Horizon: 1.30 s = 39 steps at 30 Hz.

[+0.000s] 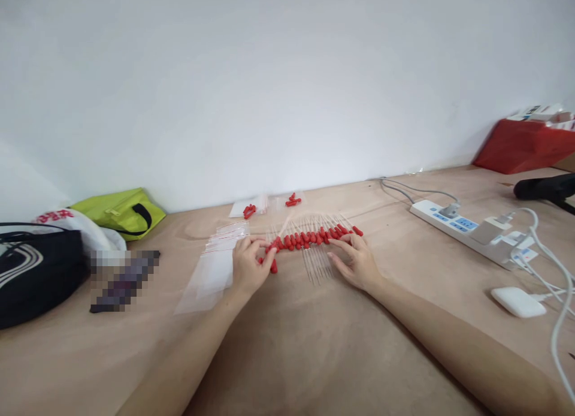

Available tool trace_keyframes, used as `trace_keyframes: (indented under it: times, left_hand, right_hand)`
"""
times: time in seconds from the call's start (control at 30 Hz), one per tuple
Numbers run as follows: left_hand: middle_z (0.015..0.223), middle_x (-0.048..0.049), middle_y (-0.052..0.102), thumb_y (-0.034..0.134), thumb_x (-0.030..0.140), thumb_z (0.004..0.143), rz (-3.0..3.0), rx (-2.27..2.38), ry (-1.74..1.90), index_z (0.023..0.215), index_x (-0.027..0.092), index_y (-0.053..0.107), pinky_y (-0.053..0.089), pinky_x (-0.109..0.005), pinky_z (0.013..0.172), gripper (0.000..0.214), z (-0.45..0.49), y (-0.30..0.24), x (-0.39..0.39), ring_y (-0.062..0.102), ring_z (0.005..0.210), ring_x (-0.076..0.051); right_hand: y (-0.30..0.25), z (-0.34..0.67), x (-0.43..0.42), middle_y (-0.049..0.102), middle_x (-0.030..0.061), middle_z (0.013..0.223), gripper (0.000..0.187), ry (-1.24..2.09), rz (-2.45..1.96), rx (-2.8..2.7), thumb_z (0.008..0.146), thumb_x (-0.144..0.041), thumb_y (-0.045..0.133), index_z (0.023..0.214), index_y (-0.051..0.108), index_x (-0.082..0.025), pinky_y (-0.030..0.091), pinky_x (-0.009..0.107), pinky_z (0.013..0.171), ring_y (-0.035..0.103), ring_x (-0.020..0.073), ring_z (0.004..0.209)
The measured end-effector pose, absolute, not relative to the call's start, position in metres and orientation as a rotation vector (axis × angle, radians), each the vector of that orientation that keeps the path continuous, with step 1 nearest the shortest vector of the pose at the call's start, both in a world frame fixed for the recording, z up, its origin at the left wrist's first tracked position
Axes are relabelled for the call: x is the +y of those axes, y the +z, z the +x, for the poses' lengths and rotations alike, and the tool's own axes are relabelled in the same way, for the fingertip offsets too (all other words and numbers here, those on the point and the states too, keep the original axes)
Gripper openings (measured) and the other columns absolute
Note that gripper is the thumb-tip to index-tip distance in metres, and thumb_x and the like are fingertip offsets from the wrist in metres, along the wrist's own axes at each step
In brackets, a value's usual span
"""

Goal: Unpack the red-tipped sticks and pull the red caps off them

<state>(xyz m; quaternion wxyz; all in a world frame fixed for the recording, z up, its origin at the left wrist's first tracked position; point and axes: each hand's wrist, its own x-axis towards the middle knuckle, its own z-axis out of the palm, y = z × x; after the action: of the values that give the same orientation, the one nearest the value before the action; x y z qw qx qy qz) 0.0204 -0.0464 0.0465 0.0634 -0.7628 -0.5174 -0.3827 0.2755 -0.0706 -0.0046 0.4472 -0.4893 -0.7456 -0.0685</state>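
A row of clear droppers with red rubber bulbs [314,237] lies on the wooden table [296,344]. My left hand [249,266] rests at the row's left end, fingers curled against the red bulbs. At the right end my right hand [357,260] lies with fingers spread over the clear stems, fingertips touching the bulbs. A stack of clear zip bags [213,272] lies just left of my left hand. Two filled bags with red bulbs [269,207] sit farther back.
At the left stand a black bag [36,272], a white bag [85,227] and a green pouch [121,212]. To the right lie a white power strip [467,231] with plugs and cables, a white charger [517,302], a black object [545,188] and a red box [525,145].
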Motion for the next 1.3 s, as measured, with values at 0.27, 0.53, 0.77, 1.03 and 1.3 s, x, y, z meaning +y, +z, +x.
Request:
trace_keyframes:
  times: [0.27,0.53,0.77,1.03,1.3]
  left_hand:
    - [0.079,-0.0025,0.062,0.054,0.028,0.079,-2.588,-1.153,-1.064,0.076,0.021,0.062,0.038,-0.033,0.076,0.011,0.035,0.019,-0.075,0.053,0.081,-0.017]
    - [0.076,-0.0009,0.064,0.055,0.028,0.079,-2.569,-1.004,-1.086,0.075,0.024,0.064,0.037,-0.032,0.075,0.011,0.038,0.018,-0.073,0.052,0.08,-0.016]
    - [0.087,-0.0023,0.066,0.053,0.03,0.08,-2.582,-0.934,-1.005,0.089,0.023,0.063,0.038,-0.034,0.081,0.015,0.041,0.02,-0.075,0.054,0.088,-0.017]
    - [0.121,-0.0055,0.054,0.042,0.029,0.086,-2.681,-0.886,-0.746,0.107,0.023,0.058,0.022,-0.048,0.103,0.027,0.049,0.02,-0.073,0.039,0.121,-0.022]
    - [0.106,-0.0028,0.063,0.043,0.022,0.085,-2.78,-0.876,-0.763,0.084,0.023,0.064,0.016,-0.052,0.104,0.021,0.048,0.021,-0.075,0.044,0.117,-0.021]
  right_hand:
    - [0.004,0.268,-0.08,0.051,0.0085,0.113,0.038,-0.289,-0.997,-2.173,0.077,-0.045,0.054,0.11,0.056,-0.026,0.03,0.042,0.09,0.045,0.022,0.103]
    - [0.002,0.26,-0.079,0.06,0.0028,0.102,0.02,-0.389,-0.983,-2.176,0.081,-0.036,0.053,0.097,0.063,-0.03,0.021,0.044,0.096,0.047,0.0191,0.102]
    - [0.004,0.256,-0.081,0.063,0.0001,0.087,0.016,-0.391,-0.937,-2.195,0.082,-0.032,0.05,0.085,0.065,-0.026,0.021,0.043,0.097,0.05,0.016,0.093]
    - [0.001,0.252,-0.083,0.064,0.0004,0.091,0.016,-0.529,-0.862,-2.185,0.082,-0.025,0.049,0.085,0.064,-0.025,0.023,0.044,0.098,0.051,0.0156,0.095]
    - [-0.005,0.252,-0.081,0.066,-0.0044,0.091,0.016,-0.614,-0.753,-2.183,0.081,-0.021,0.05,0.081,0.066,-0.026,0.024,0.043,0.098,0.051,0.0159,0.097]
